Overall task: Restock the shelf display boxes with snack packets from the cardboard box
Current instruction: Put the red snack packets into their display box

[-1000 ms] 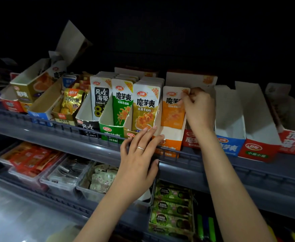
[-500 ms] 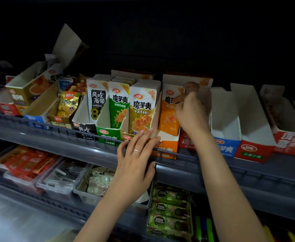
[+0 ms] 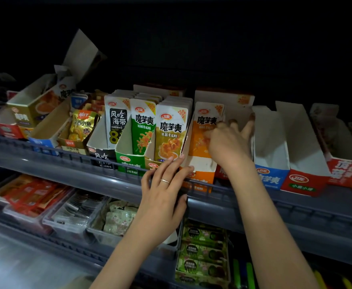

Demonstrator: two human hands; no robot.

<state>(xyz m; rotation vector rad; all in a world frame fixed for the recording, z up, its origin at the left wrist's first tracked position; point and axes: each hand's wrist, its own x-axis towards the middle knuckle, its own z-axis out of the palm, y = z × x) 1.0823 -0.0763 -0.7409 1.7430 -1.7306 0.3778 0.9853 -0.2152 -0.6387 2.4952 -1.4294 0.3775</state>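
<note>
Orange glossy packet (image 3: 200,133), seemingly touched by right hand (image 3: 229,143), grip splayed; left hand (image 3: 162,198) flat.

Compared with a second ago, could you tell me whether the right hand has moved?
Yes. Against the orange packet, the right hand has dropped from its top corner to beside its middle.
</note>
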